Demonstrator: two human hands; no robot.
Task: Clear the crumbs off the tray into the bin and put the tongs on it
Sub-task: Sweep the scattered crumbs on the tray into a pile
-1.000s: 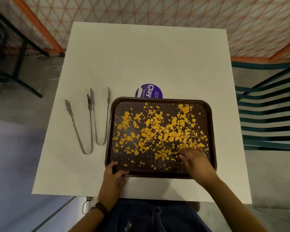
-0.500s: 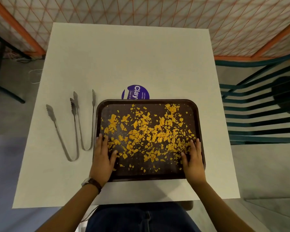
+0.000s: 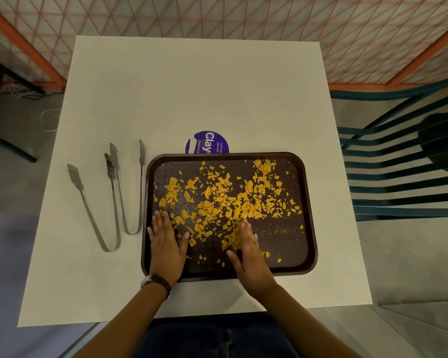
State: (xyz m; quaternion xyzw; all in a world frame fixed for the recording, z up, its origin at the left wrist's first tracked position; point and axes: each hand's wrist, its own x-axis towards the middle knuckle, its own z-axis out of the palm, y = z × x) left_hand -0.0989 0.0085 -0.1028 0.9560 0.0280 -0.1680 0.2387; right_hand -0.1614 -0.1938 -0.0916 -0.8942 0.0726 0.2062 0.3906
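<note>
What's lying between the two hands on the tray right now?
In the head view, orange crumbs scattered on the dark tray lie between the left hand and the right hand.

A white square table [image 3: 192, 86] stands on a grey floor [image 3: 411, 254]. Behind it is a pale wall [image 3: 217, 14] with thin orange lines that cross like a net, and thick orange bars. A dark green chair [image 3: 398, 177] with slats is on the right. On the left are black table legs [image 3: 0, 104] and thin white wires [image 3: 49, 120].
</note>
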